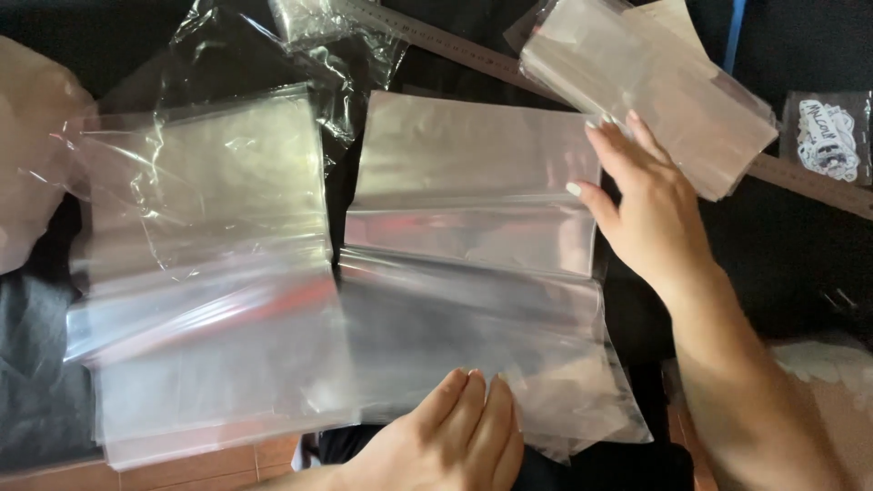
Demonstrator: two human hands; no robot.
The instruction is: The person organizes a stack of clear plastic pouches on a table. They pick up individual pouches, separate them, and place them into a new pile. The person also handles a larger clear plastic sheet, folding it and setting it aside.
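1. Middle stack of clear plastic bags [473, 264]: lies flat on the dark surface [782, 273], directly under both sets of fingers.
2. Right hand [650, 214]: fingers extended, flat on the stack's far right edge; grips nothing.
3. Left hand [455, 441]: fingers together, pressing the near edge; grips nothing.
4. Progress, as judged: stack appears squared but uneven at the near end; alignment unfinished.
5. Left of the fingers: a second bag stack [205, 273]. Beyond the right fingertips: a smaller bundle [655, 95] over a metal ruler [455, 45].
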